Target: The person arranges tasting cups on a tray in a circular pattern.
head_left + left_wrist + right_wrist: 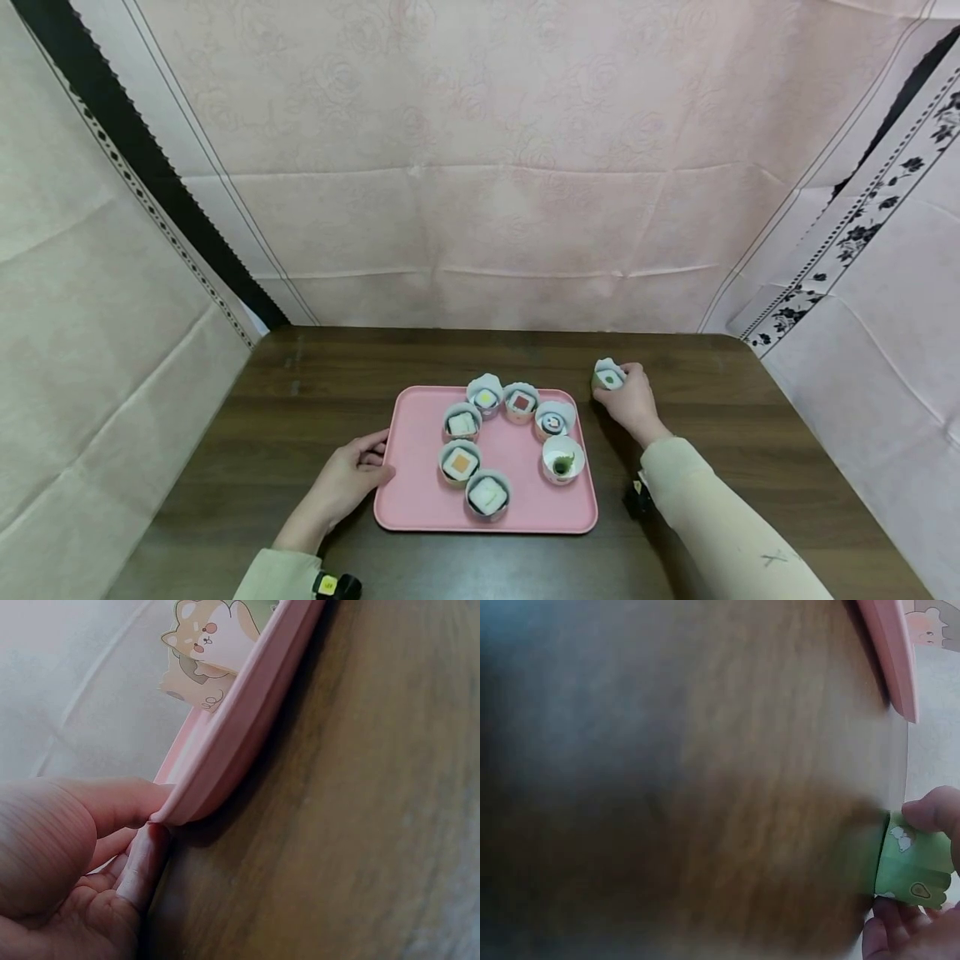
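Note:
My left hand (345, 477) pinches the left rim of a pink tray (551, 512), with the thumb over the edge and fingers below it, as the left wrist view shows. Beyond the tray's back right corner, my right hand (636, 404) grips a small green paper cake cup (915, 862) between thumb and fingers. White filling with a green mark shows in its mouth in the head view. Several similar paper cups stand on the tray, among them one with an orange square (460, 463), one with a red square (521, 402) and one with green tuft-like filling (562, 463).
The tray lies on a dark brown wooden table (337, 375). Pale cloth (480, 233) hangs behind the table, with more cloth along both sides. A paper cup with a cartoon dog (214, 637) rises above the tray rim in the left wrist view.

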`<state>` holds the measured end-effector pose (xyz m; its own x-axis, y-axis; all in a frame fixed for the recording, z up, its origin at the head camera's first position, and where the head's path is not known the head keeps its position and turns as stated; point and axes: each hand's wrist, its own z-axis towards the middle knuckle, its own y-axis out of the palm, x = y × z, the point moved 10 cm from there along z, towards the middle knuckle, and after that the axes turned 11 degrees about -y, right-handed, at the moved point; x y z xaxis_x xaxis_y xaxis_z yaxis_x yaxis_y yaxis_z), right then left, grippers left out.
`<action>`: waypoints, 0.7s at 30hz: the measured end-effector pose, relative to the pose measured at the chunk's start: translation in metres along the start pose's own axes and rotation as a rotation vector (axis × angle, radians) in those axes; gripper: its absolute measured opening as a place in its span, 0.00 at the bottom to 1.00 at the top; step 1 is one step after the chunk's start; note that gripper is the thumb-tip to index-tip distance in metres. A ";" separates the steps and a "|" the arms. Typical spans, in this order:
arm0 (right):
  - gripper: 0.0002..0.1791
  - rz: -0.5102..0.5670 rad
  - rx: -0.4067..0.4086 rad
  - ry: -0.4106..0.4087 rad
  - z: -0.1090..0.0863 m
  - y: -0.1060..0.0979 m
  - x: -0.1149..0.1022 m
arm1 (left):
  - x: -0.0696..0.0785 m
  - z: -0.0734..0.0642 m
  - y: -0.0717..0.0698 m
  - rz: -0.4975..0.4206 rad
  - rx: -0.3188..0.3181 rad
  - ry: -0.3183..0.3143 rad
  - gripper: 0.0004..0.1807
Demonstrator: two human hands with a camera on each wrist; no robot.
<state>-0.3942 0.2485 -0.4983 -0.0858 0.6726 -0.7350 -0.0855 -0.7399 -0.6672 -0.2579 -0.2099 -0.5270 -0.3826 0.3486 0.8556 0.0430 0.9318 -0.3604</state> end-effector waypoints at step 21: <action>0.34 0.024 -0.014 -0.262 -0.045 -0.020 -0.070 | 0.001 0.000 0.000 0.010 -0.006 0.001 0.32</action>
<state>-0.3413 0.2161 -0.4388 -0.3417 0.6323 -0.6953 -0.0664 -0.7542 -0.6533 -0.2584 -0.2093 -0.5267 -0.3812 0.3577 0.8525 0.0521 0.9289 -0.3665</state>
